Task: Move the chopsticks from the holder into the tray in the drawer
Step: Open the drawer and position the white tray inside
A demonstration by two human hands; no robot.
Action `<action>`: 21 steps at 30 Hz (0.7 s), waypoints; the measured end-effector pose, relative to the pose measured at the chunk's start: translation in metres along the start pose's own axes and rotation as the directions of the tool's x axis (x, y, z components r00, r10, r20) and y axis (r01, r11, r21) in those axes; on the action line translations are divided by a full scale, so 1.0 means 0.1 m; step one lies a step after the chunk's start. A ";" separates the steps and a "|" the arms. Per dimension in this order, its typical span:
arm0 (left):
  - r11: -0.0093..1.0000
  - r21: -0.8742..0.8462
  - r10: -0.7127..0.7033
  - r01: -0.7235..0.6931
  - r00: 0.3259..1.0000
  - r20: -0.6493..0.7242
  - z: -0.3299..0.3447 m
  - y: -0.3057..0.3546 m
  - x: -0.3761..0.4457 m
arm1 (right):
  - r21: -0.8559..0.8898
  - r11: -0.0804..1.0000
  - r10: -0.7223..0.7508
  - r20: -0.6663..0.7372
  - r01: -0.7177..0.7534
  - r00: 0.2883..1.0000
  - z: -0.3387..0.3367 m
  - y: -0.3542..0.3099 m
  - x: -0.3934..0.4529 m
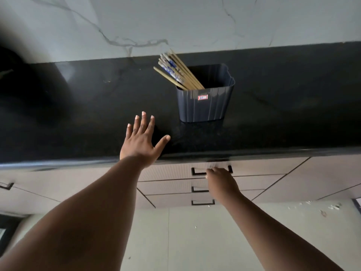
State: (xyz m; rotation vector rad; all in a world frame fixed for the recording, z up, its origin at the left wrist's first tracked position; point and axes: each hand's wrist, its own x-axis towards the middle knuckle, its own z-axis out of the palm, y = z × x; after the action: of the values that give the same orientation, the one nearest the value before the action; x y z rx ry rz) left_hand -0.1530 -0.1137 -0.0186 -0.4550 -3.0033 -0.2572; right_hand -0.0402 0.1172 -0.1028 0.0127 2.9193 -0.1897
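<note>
We reach our left hand (141,138) out flat over the glossy black stone countertop (78,114), fingers straight and spread, thumb splayed toward the holder, gripping nothing. Our right hand (219,179) is lower, at the black bar handle (197,171) of the top beige drawer (172,171); its fingers curl at the bar, though blur keeps us from telling whether they truly clasp it. We count three drawers stacked, all closed. One dark blue ribbed plastic holder (205,104) stands on the counter, just right of our left hand. The bundle of wooden chopsticks (177,72), some blue-patterned, leans left inside it; their number is unclear.
</note>
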 end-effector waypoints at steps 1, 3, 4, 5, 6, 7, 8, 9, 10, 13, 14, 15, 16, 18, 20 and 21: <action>1.000 -0.009 0.001 -0.001 1.000 0.003 0.00 0.00 0.00 | 0.022 1.000 0.020 -0.020 -0.020 1.000 0.02 0.00 0.01; 1.000 -0.018 0.002 -0.002 1.000 0.016 -0.02 0.00 0.01 | 0.052 0.998 0.048 -0.047 -0.046 0.998 0.02 0.01 0.03; 1.000 -0.016 0.005 -0.005 1.000 0.021 -0.02 0.01 0.02 | 0.065 0.996 0.061 -0.049 -0.058 0.997 0.01 0.02 0.04; 1.000 -0.013 0.009 -0.008 1.000 0.024 -0.03 0.02 0.02 | 0.077 0.995 0.074 -0.043 -0.070 0.996 -0.01 0.02 0.04; 1.000 -0.013 0.011 -0.010 1.000 0.022 -0.03 0.03 0.03 | 0.088 0.992 0.090 -0.031 -0.087 0.995 -0.02 0.02 0.04; 1.000 -0.015 0.011 -0.010 1.000 0.019 -0.03 0.03 0.03 | 0.101 0.989 0.111 -0.018 -0.109 0.994 -0.04 0.01 0.04; 1.000 -0.018 0.009 -0.009 1.000 0.014 -0.03 0.03 0.03 | 0.121 0.983 0.137 -0.006 -0.135 0.991 -0.05 0.00 0.04; 1.000 -0.019 0.007 -0.007 1.000 0.010 -0.04 0.02 0.03 | 0.139 0.977 0.162 0.006 -0.161 0.987 -0.05 -0.01 0.04; 1.000 -0.018 0.007 -0.007 1.000 0.007 -0.03 0.02 0.03 | 0.152 0.971 0.182 0.016 -0.182 0.983 -0.04 -0.02 0.03; 1.000 -0.011 0.004 -0.004 1.000 0.012 -0.03 0.01 0.03 | 0.161 0.968 0.191 0.026 -0.193 0.981 0.04 -0.04 -0.07; 1.000 -0.008 0.002 -0.002 1.000 0.014 -0.03 0.01 0.02 | 0.159 0.970 0.184 0.017 -0.184 0.983 0.07 -0.03 -0.12; 1.000 -0.006 0.002 -0.002 1.000 0.016 -0.03 0.02 0.02 | 0.153 0.972 0.177 0.007 -0.176 0.984 0.09 -0.03 -0.15; 1.000 -0.004 0.005 -0.005 1.000 0.017 -0.02 0.02 0.02 | 0.148 0.975 0.169 0.004 -0.168 0.986 0.10 -0.03 -0.19; 1.000 -0.005 0.008 -0.008 1.000 0.013 -0.02 0.02 0.03 | 0.164 0.972 0.166 0.039 -0.171 0.985 0.09 -0.03 -0.23; 1.000 -0.002 0.004 -0.004 1.000 0.008 -0.03 0.02 0.03 | 0.196 0.962 0.175 0.085 -0.189 0.981 0.04 -0.04 -0.24; 1.000 0.000 0.002 -0.002 1.000 0.005 -0.02 0.02 0.03 | 0.199 0.961 0.175 0.093 -0.191 0.980 0.02 -0.04 -0.25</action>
State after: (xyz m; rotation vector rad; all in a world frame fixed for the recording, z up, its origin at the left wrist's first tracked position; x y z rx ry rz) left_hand -0.1554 -0.1115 -0.0155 -0.4591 -3.0078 -0.2567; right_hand -0.0154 0.1129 -0.0987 0.3014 2.7894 -0.4515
